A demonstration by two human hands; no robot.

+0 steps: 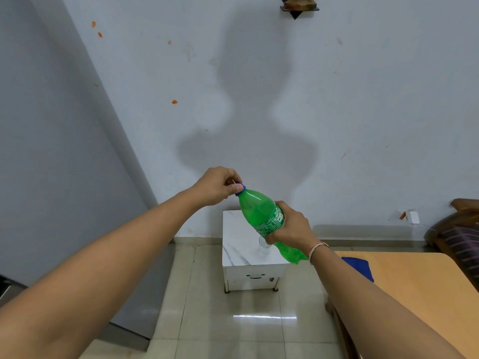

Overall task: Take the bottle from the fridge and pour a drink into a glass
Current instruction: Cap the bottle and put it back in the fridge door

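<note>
A green plastic bottle (261, 215) is held tilted in the air, its neck pointing up and to the left. My right hand (291, 225) wraps around its labelled middle. My left hand (219, 186) pinches the blue cap (240, 188) at the top with thumb and fingers. A clear glass (263, 242) stands on the small white marble-top table (239, 244) below, mostly hidden behind my right hand and the bottle.
The grey fridge (64, 164) stands shut along the left. A wooden table (420, 294) with a blue cloth (363, 268) lies at the right. A dark bag (458, 239) sits at the far right. Tiled floor (233, 320) stretches in front.
</note>
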